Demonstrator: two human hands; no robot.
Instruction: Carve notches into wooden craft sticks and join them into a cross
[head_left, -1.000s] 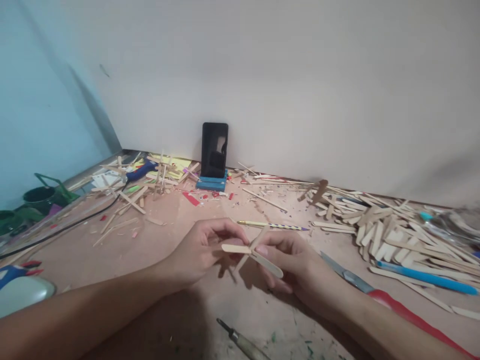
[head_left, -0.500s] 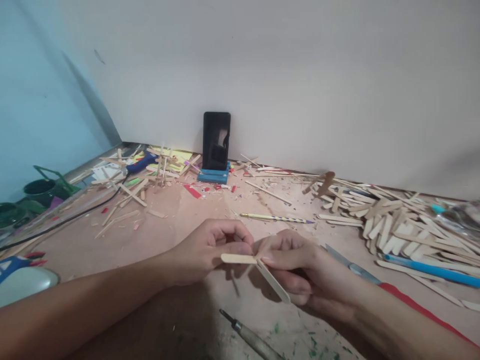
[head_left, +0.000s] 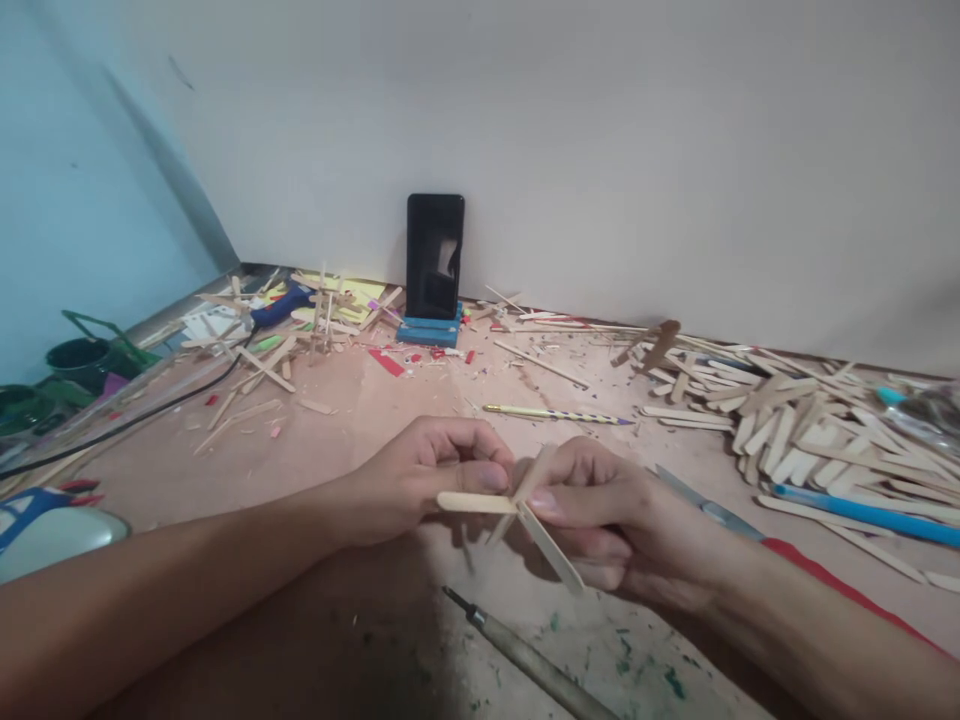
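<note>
Between my hands is a propeller-like piece made of wooden craft sticks (head_left: pixel 476 503), its blades meeting at a small centre. One blade points left, another slants down to the right, and a third rises by my right fingers. My right hand (head_left: pixel 611 505) is closed on it, thumb pressed near the centre. My left hand (head_left: pixel 439 470) is closed too, thumb and forefinger pinching at the centre from the left; the exact grip is partly hidden. Below them on the table lies a carving tool (head_left: pixel 517 650) with a wooden handle and dark metal tip.
A phone (head_left: pixel 435 255) stands in a blue holder (head_left: pixel 427 332) by the wall. Craft sticks (head_left: pixel 795 430) heap at the right, near a blue pen (head_left: pixel 870 515) and a red-handled knife (head_left: pixel 720 515). A pencil (head_left: pixel 555 413) lies ahead. A blue glue gun (head_left: pixel 281 305) sits among sticks at left.
The view has tipped slightly downward, so the table things sit higher. My hands keep hold of the stick piece, which has turned a little, showing more of its upper blade.
</note>
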